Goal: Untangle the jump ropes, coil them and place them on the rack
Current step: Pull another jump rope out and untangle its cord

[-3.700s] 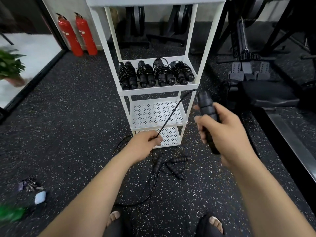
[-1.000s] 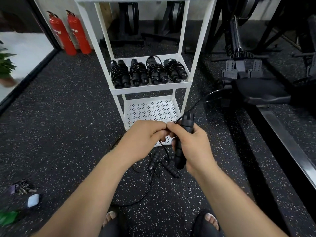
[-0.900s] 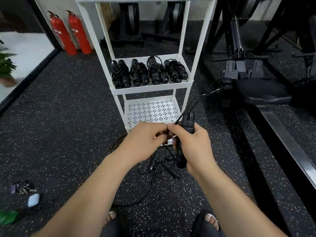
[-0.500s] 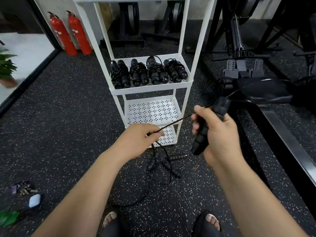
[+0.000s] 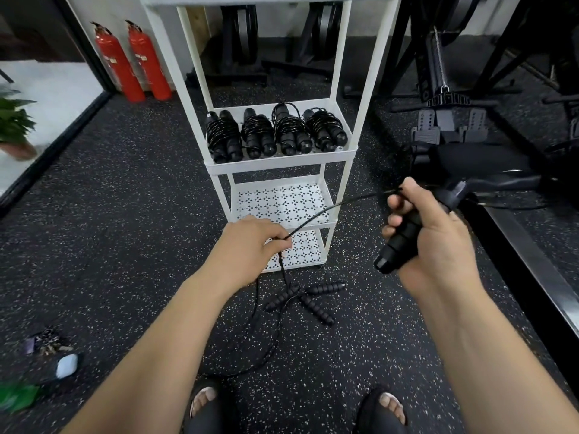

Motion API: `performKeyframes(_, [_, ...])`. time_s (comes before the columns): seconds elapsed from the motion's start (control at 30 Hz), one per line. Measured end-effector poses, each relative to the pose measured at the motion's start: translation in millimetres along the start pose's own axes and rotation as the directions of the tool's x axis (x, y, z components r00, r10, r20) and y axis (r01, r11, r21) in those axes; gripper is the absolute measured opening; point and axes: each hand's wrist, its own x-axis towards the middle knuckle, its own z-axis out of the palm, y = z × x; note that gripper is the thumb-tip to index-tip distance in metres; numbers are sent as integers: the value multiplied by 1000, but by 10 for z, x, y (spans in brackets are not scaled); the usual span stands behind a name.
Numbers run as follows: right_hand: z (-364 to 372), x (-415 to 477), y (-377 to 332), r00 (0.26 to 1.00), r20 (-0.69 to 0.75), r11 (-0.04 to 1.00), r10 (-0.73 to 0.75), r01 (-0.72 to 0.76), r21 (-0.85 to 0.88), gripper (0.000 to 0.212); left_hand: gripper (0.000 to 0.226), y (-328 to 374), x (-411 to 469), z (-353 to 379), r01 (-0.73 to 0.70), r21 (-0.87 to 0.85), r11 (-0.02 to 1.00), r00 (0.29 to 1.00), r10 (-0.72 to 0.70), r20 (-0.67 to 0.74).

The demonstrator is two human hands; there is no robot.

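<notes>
On the far left, by the wall, two red fire extinguishers (image 5: 131, 67) stand side by side. Next comes the white rack (image 5: 282, 164). On its second shelf four coiled jump ropes (image 5: 275, 133) lie in a row, each one wound with black cord around its handles.

Your left hand (image 5: 247, 245) is stretched forward in front of the lowest shelf, its back turned up, and its curled fingers pinch a thin black cord (image 5: 313, 220). From this pinch the cord drops to the floor, and it also runs up and to the right, almost straight, to your right hand (image 5: 429, 233).

On the speckled floor between your arms three loose handles (image 5: 313, 297) lie close together, black and ribbed, and cord loops from them toward your two feet.

Your right hand is higher than the left one and well apart from it. It grips one black ribbed handle (image 5: 398, 249), tilted, with the lower end pointing down and left. The upper end is blurred. The rope you work on hangs between your hands, in front of the rack.
</notes>
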Motion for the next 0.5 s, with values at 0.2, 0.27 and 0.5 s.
performKeyframes(0.2, [204,-181,357,969,114,941,218,-178,-286,32,21,169,-23,12,-147,-15,989,987,146,-67])
performKeyframes(0.27, [274,-225,472,973,107,932,204,-159,-327,23,20,237,-31,31,-194,10,981,978,194,-71])
performKeyframes(0.5, [341,-247,578,990,131,881,55,14,-473,8,11,290,-54,60,-197,7,980,980,197,-9])
